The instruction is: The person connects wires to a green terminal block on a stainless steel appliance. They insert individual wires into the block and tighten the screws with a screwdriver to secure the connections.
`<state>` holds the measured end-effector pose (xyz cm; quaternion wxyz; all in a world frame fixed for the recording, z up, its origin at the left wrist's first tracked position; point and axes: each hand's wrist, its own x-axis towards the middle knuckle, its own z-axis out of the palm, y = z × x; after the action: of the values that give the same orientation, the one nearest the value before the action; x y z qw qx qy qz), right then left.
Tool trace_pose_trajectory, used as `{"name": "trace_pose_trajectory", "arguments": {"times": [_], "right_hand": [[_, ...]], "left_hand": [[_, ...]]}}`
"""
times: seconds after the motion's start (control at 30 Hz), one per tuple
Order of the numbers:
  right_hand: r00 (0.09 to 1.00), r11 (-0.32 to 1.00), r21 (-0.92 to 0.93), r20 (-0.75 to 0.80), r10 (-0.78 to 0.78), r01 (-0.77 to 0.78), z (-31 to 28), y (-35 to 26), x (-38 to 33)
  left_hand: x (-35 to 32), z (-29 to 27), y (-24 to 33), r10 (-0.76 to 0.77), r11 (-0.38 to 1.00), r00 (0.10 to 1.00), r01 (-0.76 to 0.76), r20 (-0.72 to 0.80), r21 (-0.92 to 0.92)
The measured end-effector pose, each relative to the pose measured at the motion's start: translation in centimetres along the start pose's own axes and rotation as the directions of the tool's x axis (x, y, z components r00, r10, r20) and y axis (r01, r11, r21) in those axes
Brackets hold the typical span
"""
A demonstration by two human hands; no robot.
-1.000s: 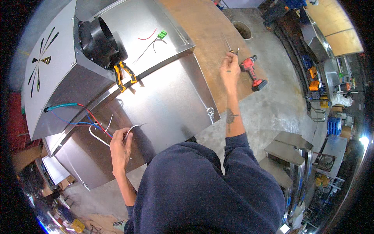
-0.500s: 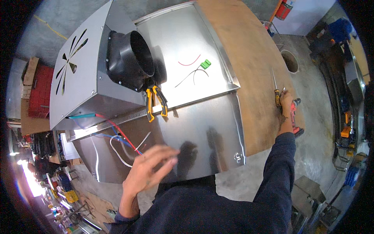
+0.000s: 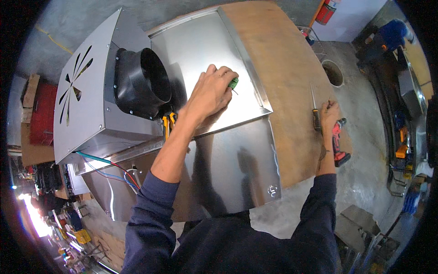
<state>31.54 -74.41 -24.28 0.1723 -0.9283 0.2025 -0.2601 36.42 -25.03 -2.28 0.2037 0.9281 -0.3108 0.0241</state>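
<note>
My left hand (image 3: 209, 93) reaches across the flat stainless steel panel (image 3: 205, 45) of a metal hood, its fingers closed on a small green connector (image 3: 233, 82) with thin wires. My right hand (image 3: 329, 114) rests on the plywood tabletop (image 3: 287, 77) at the right. It grips the handle of a screwdriver (image 3: 314, 109) whose shaft points away from me. A red cordless drill (image 3: 338, 141) lies just right of that hand.
A black round duct collar (image 3: 141, 82) sticks out of the hood's box. Yellow-handled pliers (image 3: 168, 123) lie under my left forearm. Red, blue and white wires (image 3: 114, 169) hang at the lower left. The tabletop has a round hole (image 3: 334, 73). A fire extinguisher (image 3: 326, 11) stands beyond.
My left hand has moved from the loose wires at the lower left up across the panel to the green connector. My right hand brought the screwdriver down beside the drill.
</note>
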Motion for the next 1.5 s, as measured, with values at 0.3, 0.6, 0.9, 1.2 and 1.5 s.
{"name": "trace_pose_trajectory", "arguments": {"times": [0.3,0.6,0.9,1.2,1.5], "right_hand": [[0.979,0.657,0.726,0.128,0.161,-0.203,-11.4,-17.9,-11.7],[0.944,0.268,0.907,0.294,0.148,-0.325,-20.7,-31.2,-19.8],[0.958,0.484,0.842,0.285,-0.025,-0.237,-21.7,-31.1,-18.9],[0.935,0.442,0.896,0.187,-0.301,-0.037,-13.9,-33.9,-11.2],[0.483,0.568,0.643,0.331,-0.811,0.513,-9.2,-36.2,-2.1]], "left_hand": [[-2.8,-2.2,1.3,-0.341,0.735,0.94,0.268,0.002,-0.623],[-9.5,-5.0,4.4,-0.135,0.358,0.99,0.074,0.026,-0.931],[-12.0,-3.6,3.5,-0.347,0.741,0.925,0.168,-0.157,-0.65],[-7.3,2.7,2.7,-0.201,0.935,0.951,0.115,-0.235,-0.335],[-12.3,0.0,7.3,-0.545,0.791,0.755,0.319,-0.365,-0.522]]}}
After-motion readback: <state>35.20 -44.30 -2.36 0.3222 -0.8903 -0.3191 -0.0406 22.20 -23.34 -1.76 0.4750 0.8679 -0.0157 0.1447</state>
